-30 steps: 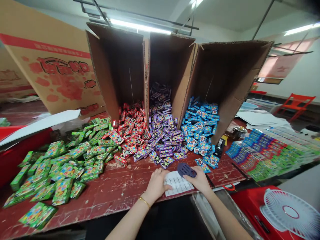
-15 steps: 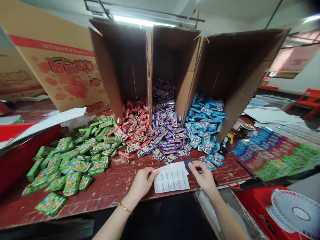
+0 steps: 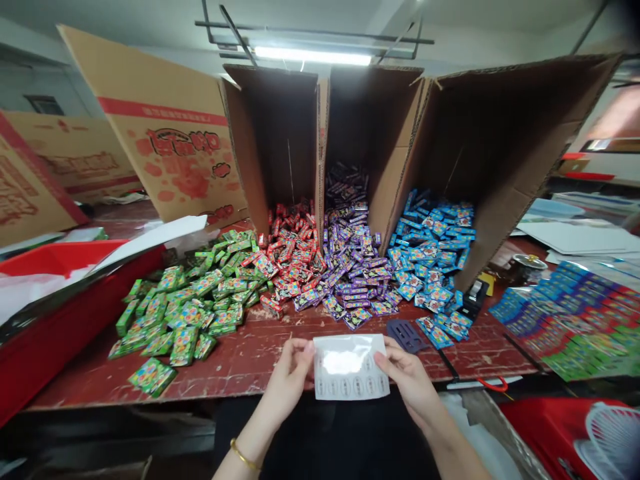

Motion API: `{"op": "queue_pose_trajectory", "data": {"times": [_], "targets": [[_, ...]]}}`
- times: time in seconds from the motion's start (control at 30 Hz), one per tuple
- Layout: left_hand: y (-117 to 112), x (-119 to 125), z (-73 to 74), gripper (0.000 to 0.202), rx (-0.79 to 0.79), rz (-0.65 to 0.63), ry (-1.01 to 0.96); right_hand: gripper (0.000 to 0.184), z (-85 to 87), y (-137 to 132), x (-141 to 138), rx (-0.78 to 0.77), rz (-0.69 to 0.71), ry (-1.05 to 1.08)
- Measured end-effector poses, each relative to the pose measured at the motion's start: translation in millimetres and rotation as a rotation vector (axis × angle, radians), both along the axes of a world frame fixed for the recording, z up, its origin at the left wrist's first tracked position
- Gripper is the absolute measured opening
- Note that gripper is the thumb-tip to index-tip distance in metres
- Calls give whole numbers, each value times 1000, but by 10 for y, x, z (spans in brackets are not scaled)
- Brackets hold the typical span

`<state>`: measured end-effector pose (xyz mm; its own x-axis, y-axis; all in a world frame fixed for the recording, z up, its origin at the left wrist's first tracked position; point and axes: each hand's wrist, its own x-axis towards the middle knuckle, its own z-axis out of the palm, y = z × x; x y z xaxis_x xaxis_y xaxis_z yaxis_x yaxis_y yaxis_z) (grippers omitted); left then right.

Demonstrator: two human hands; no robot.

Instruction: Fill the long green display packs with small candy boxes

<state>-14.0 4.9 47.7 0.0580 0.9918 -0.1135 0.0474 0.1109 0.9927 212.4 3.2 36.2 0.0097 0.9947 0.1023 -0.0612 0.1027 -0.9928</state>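
Between my two hands is a white sticker sheet [image 3: 350, 387] printed with rows of small ovals; glare covers its upper middle. My left hand [image 3: 289, 377] pinches its left edge, and my right hand [image 3: 406, 373] grips the right edge with the thumb on top. The sheet is tilted above the table's front edge. Just beyond my right hand, a dark purple slotted plastic piece [image 3: 405, 335] lies flat on the table. Behind the sheet spill heaps of small packets: green [image 3: 183, 343], red [image 3: 295, 257], purple [image 3: 356, 293] and blue [image 3: 435, 293].
Tall cardboard boxes [image 3: 273, 133] stand open behind the heaps. A red bin [image 3: 95, 327] with a white board on it is at left. At right are a black tool [image 3: 474, 300], red-handled scissors [image 3: 493, 384], packed colored sheets [image 3: 570, 307] and a white fan [image 3: 613, 433].
My right hand has let go of the dark purple piece and now grips the sheet's right edge. The sheet has tilted and catches glare. The view has swung left.
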Motion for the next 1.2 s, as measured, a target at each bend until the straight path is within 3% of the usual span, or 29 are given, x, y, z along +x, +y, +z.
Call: {"op": "queue_pose_trajectory", "data": {"times": [0.13, 0.2, 0.3, 0.37, 0.47, 0.57, 0.63, 0.7, 0.77, 0.87, 1.07, 1.2], "targets": [[-149, 17, 59, 54, 101, -8, -120, 33, -58, -80, -46, 11, -24, 15], [-211, 5, 133, 48, 140, -36, -163, 34, -37, -107, -66, 16, -18, 14], [-278, -5, 251, 30, 122, -176, -168, 36, 24, -131, -98, 8, 5, 13], [-298, 2, 300, 36, 80, -225, -181, 35, 53, -142, -113, 9, 40, 18], [-300, 10, 308, 57, 85, -69, -193, 33, 64, -152, -117, 18, 65, 30], [-305, 1, 286, 33, 225, 66, -108, 34, 77, -160, -110, 10, 56, 40], [-316, -5, 293, 14, 332, 18, 49, 34, 102, -165, -107, 4, 64, 41], [-323, -4, 319, 13, 383, -71, 219, 35, 129, -170, -103, 2, 87, 38], [-315, 4, 347, 26, 341, -141, 264, 34, 142, -173, -91, 10, 108, 26], [-285, 17, 366, 44, 193, -158, 146, 30, 128, -176, -61, 72, 65, 3], [-257, -7, 386, 23, 54, -101, 121, 26, 165, -203, -72, 286, -51, -76], [-248, -31, 430, 29, 146, -74, 278, 22, 231, -192, -153, 233, -60, 53]]}}
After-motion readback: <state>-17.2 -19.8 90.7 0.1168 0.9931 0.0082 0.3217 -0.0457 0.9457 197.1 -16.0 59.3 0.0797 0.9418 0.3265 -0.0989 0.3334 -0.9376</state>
